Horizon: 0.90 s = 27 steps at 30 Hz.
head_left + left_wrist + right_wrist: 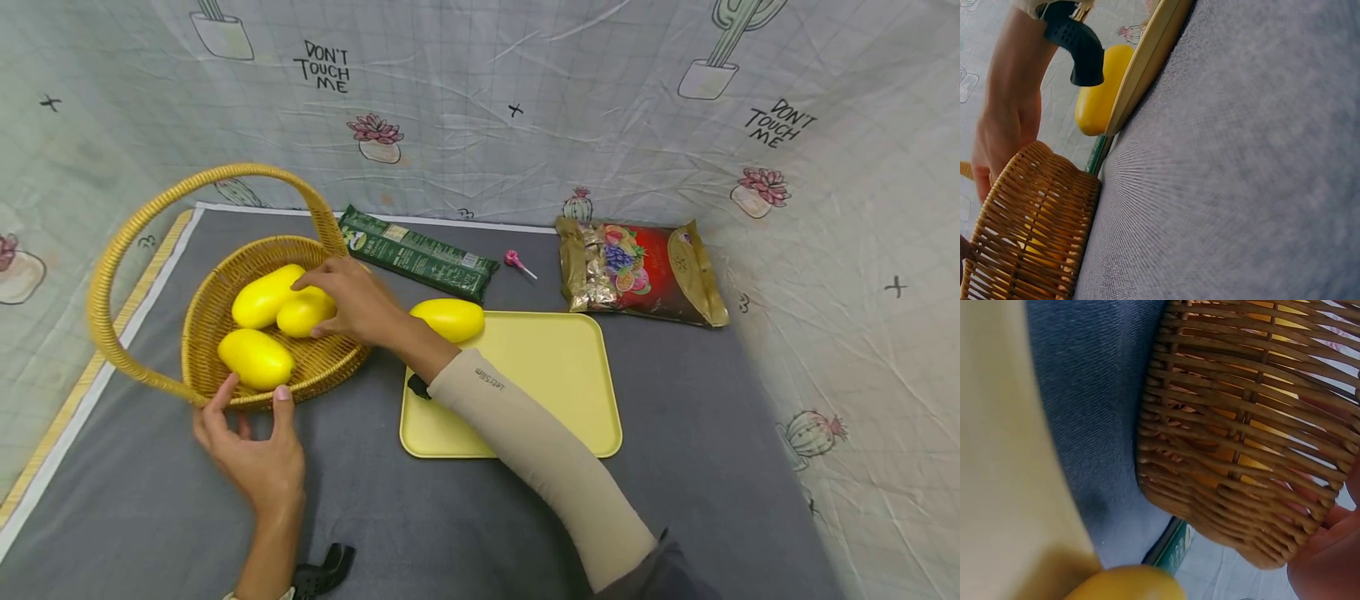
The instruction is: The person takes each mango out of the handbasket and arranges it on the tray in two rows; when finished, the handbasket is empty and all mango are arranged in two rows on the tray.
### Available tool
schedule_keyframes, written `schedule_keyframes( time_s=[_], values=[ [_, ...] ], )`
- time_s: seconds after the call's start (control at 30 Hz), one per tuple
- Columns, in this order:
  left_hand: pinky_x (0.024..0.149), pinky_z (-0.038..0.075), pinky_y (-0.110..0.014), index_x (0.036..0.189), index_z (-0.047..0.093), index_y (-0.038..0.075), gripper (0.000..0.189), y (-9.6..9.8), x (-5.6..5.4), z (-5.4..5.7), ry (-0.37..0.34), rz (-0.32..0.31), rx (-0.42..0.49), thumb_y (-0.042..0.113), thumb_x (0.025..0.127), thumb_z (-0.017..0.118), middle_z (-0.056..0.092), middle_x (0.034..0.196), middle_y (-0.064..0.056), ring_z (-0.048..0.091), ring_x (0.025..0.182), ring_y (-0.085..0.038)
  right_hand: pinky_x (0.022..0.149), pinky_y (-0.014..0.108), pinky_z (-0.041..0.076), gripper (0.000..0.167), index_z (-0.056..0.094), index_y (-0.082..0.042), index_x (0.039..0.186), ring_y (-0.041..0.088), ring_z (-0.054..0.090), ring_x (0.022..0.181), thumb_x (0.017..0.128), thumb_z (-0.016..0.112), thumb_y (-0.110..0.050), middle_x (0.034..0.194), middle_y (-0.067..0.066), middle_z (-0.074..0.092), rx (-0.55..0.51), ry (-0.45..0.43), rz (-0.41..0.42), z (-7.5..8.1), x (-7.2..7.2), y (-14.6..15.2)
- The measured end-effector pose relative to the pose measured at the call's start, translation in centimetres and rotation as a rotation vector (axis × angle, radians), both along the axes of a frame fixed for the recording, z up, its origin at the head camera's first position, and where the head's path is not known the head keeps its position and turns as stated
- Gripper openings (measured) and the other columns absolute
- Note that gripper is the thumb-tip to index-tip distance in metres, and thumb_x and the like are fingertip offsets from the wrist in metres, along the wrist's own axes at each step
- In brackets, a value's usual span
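A yellow wicker basket (345, 360) with a tall arched handle holds three smooth yellow mangoes. My right hand (352, 302) reaches over its right rim, thumb and fingers around the rightmost mango (303, 315). The other two mangoes lie farther left, one behind (262, 296) and one in front (257, 358). At the near rim, my left hand (258, 458) grips the basket, with its thumb and index finger at the edge. Through the weave in the right wrist view, yellow fruit shows inside the basket (1210, 434).
A fourth mango (450, 319) lies on the back left corner of a yellow tray (555, 383), under my right forearm. Behind are a green packet (420, 254), a pink lollipop (517, 262) and a red-gold candy bag (645, 271). A printed curtain (480, 150) hangs behind the table.
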<state>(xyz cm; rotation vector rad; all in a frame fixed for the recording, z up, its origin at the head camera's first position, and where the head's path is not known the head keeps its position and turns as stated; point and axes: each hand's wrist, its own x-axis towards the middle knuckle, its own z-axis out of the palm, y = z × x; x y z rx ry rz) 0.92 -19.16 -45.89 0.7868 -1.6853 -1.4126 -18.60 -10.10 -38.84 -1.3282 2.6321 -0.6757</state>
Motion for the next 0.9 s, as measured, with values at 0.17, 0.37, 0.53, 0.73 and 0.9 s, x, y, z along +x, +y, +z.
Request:
schedule_keyframes(
  time_s=[0.17,0.37,0.53,0.73,0.9],
  values=[
    [0.125,0.031,-0.046,0.144,0.062,0.015,0.056,0.1,0.0,0.2,-0.003,0.004,-0.001,0.014,0.092,0.082,0.039,0.159,-0.008,0.036,0.147,-0.012,0.114,0.027,0.042,0.064,0.063,-0.029,0.147,0.013,0.049,0.140,0.089,0.086,-0.042,0.150,-0.005,0.059,0.050,-0.005,-0.019,-0.1,-0.1,-0.9],
    [0.124,0.031,-0.047,0.143,0.063,0.015,0.055,0.2,0.1,0.4,0.000,0.006,0.000,0.015,0.092,0.082,0.040,0.157,-0.008,0.036,0.146,-0.013,0.108,0.026,0.044,0.059,0.065,-0.029,0.144,0.014,0.051,0.133,0.090,0.085,-0.039,0.146,-0.004,0.060,0.093,0.009,-0.020,-0.3,0.0,-1.7],
    [0.124,0.031,-0.048,0.143,0.063,0.016,0.055,0.2,0.1,0.3,0.004,0.008,0.001,0.015,0.091,0.083,0.040,0.156,-0.009,0.036,0.146,-0.013,0.106,0.025,0.043,0.053,0.066,-0.028,0.142,0.014,0.051,0.130,0.092,0.084,-0.036,0.143,-0.003,0.060,0.115,0.052,-0.015,-0.4,0.1,-2.0],
    [0.124,0.031,-0.048,0.143,0.063,0.014,0.055,0.3,0.2,0.4,-0.004,0.004,-0.003,0.016,0.091,0.083,0.040,0.157,-0.009,0.036,0.147,-0.013,0.103,0.024,0.045,0.053,0.066,-0.029,0.144,0.014,0.050,0.127,0.093,0.082,-0.037,0.141,-0.004,0.060,0.133,0.083,-0.023,-0.5,0.2,-2.0],
    [0.125,0.031,-0.048,0.143,0.063,0.015,0.055,0.2,0.2,0.4,-0.002,0.005,-0.002,0.015,0.092,0.082,0.040,0.158,-0.008,0.036,0.147,-0.013,0.103,0.024,0.044,0.054,0.065,-0.029,0.144,0.013,0.050,0.126,0.093,0.081,-0.039,0.142,-0.004,0.061,0.108,0.097,-0.029,-0.3,0.6,-1.7]
  ],
)
